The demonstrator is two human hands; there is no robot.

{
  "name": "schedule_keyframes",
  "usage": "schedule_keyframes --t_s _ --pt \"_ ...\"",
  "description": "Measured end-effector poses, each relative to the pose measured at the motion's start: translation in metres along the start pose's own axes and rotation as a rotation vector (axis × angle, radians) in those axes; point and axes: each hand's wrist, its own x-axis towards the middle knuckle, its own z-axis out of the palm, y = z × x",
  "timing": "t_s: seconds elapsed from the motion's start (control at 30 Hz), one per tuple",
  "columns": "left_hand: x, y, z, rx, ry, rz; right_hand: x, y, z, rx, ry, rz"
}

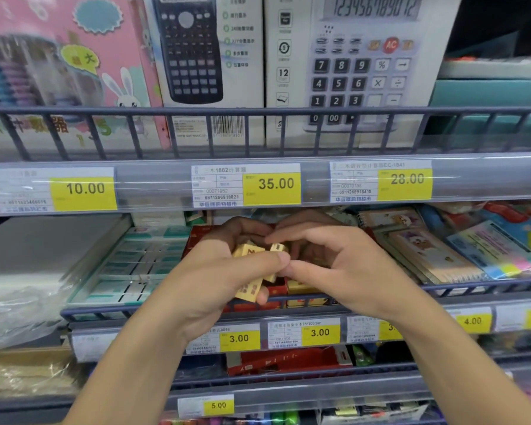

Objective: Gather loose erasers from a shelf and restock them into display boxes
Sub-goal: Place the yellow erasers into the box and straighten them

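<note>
My left hand (227, 271) grips several small yellow erasers (248, 251) in its curled fingers and thumb, and one eraser (251, 290) sticks out below the palm. My right hand (328, 259) meets it from the right, with thumb and forefinger pinching at a yellow eraser (278, 247) in the bunch. Both hands hover over a red display box (196, 237) on the middle shelf. More yellow and red erasers (301, 286) lie in the box under the hands, partly hidden.
A wire rail (105, 308) fronts the shelf. Green-and-white packs (135, 265) lie left of the red box, notebooks (426, 250) to the right. Calculator boxes (350, 72) stand on the shelf above. Price tags (270, 184) line the edges. A lower shelf holds red boxes (288, 360).
</note>
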Motion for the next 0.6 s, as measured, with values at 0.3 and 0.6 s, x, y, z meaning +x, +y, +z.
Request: schedule_keyframes --t_s 0.3,0.6 --pt "-0.006 -0.005 -0.007 -0.030 -0.030 0.004 -0.014 0.009 0.003 0.242 0.226 -0.058" --pt "-0.002 -0.009 -0.001 0.034 -0.018 0.042 -0.021 0.009 0.004 0.375 0.207 -0.037"
